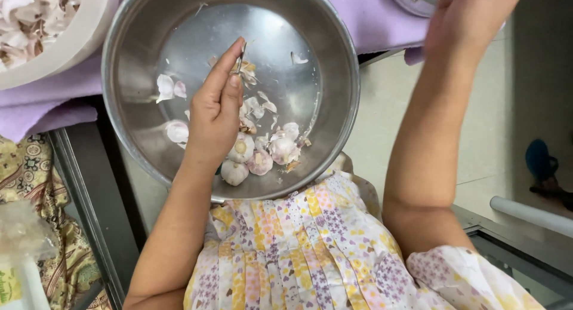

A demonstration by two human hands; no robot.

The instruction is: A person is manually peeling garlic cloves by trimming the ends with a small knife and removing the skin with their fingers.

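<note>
A large steel bowl [143, 137] rests on my lap and holds a few whole garlic bulbs [242, 149] plus scattered cloves and flakes of skin [164, 86]. My left hand [216, 110] is inside the bowl, just above the bulbs. Its thumb and forefinger are pinched on a small thin piece that looks like garlic skin [241, 49]. My right hand [468, 17] is stretched up to the top right, beside the rim of a second steel vessel [409, 0]. Its fingers are cut off by the frame edge.
A white bowl [80, 38] full of garlic peelings sits at the top left on a purple cloth [373, 20]. A patterned fabric [30, 172] and a plastic bag [21, 229] lie at the left. Tiled floor, a blue object [540, 159] and a white pipe [531, 213] are at the right.
</note>
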